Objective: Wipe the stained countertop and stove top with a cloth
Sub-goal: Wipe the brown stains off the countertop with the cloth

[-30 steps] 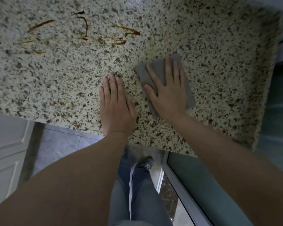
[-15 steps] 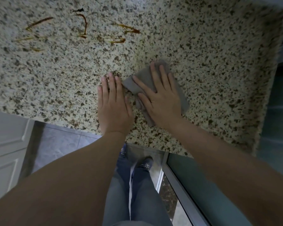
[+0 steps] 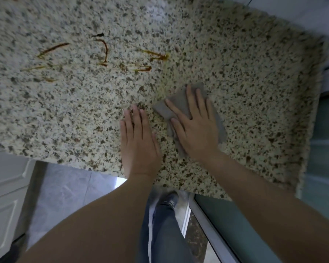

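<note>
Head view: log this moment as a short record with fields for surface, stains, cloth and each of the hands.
surface: speckled granite countertop
stains: thin brown sauce streaks, unwiped, on the far left part of the counter
cloth: grey folded cloth, flat on the counter, near side of the streaks and apart from them
right hand: flat on the cloth, fingers spread
left hand: flat on bare counter beside the cloth, holds nothing

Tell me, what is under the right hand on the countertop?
A grey cloth lies flat under the right hand, on the speckled countertop. The cloth's edges show around the fingers. The stone beneath the cloth is covered, so stains there cannot be seen.
</note>
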Tool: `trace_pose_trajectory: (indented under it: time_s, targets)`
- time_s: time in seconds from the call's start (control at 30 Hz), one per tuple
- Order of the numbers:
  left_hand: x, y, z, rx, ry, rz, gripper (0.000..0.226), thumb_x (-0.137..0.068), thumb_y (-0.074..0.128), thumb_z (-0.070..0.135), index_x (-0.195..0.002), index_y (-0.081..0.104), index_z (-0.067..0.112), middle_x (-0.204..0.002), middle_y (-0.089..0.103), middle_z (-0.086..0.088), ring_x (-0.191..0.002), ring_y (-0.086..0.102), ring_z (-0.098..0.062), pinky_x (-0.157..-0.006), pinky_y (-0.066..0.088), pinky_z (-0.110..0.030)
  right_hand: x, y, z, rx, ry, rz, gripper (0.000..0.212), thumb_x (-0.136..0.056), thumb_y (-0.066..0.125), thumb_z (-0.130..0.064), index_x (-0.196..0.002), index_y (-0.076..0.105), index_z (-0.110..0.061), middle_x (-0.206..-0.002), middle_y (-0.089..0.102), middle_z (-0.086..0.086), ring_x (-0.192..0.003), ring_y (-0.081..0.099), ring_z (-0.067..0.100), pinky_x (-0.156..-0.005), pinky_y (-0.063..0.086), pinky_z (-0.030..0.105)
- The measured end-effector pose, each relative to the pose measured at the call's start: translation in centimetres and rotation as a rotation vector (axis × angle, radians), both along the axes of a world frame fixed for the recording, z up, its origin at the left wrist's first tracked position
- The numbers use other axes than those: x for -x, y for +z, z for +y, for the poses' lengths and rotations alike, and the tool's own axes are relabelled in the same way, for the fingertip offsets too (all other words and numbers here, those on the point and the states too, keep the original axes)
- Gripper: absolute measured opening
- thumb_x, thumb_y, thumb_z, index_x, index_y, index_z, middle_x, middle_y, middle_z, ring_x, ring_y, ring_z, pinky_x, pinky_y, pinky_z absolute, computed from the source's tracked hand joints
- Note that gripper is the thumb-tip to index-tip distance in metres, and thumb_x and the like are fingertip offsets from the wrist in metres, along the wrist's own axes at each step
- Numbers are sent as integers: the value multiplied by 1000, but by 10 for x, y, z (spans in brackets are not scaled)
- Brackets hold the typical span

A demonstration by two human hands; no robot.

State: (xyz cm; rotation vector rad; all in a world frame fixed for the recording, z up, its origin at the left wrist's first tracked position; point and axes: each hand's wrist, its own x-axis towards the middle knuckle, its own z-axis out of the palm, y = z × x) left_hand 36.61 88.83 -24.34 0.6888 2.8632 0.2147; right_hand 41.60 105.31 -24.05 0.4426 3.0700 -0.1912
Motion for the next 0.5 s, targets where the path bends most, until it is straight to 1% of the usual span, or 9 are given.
trace_pose_trajectory:
  time_s: [0.07, 0.13, 0.2, 0.27, 0.33, 0.43, 0.5]
  targets:
    - [1, 3, 1, -11, -3, -14, 62, -107, 21, 29, -160, 4, 1, -169, -4, -17, -156, -6, -32, -128, 2, -46, 21, -1, 15, -25, 2, -6, 50, -113, 24, -49, -162, 21, -42, -172, 11, 10, -160, 6, 30, -127, 10, 52]
    - [-1, 5, -1, -26, -14, -26, 62, -107, 21, 30, -160, 4, 0, -168, -3, -18, -156, -6, -33, -127, 1, -47, 57, -1, 39, -31, -46, -1, 51, -112, 18, -51, -162, 17, -43, -173, 8, 7, -160, 3, 29, -128, 8, 52]
    - [-1, 5, -2, -28, -32, -23, 63, -107, 21, 30, -159, 4, 0, -168, -3, -18, -156, -5, -33, -127, 3, -48, 101, 0, 68, -4, -168, 4, 52, -111, 13, -53, -162, 14, -44, -173, 5, 6, -160, -1, 29, -129, 3, 50]
    - [2, 3, -2, -48, -34, -21, 62, -107, 21, 29, -159, 4, 0, -168, -3, -18, -156, -5, -34, -127, 4, -49, 132, 0, 83, 7, -297, -18, 54, -109, 12, -54, -162, 10, -46, -173, 3, 6, -160, -3, 29, -129, 1, 49]
    - [3, 2, 0, -70, -11, -27, 62, -107, 21, 29, -159, 5, 0, -168, -3, -18, -156, -4, -34, -127, 6, -49, 133, -3, 70, 0, -380, -15, 54, -109, 14, -54, -163, 12, -44, -173, 4, 8, -160, 0, 30, -129, 3, 49]
    - [-1, 4, -3, -72, -20, -44, 63, -107, 24, 28, -159, 5, 0, -168, -2, -18, -156, -3, -34, -127, 7, -50, 83, -7, 13, -59, -426, 42, 53, -111, 18, -50, -163, 20, -38, -172, 11, 13, -159, 8, 33, -128, 6, 50]
    - [1, 4, -2, -63, -24, -50, 63, -106, 25, 28, -159, 5, 0, -168, -1, -19, -156, -3, -35, -127, 7, -50, 68, -6, -3, -65, -443, 27, 54, -111, 19, -50, -164, 18, -36, -172, 10, 14, -159, 8, 33, -128, 6, 50]
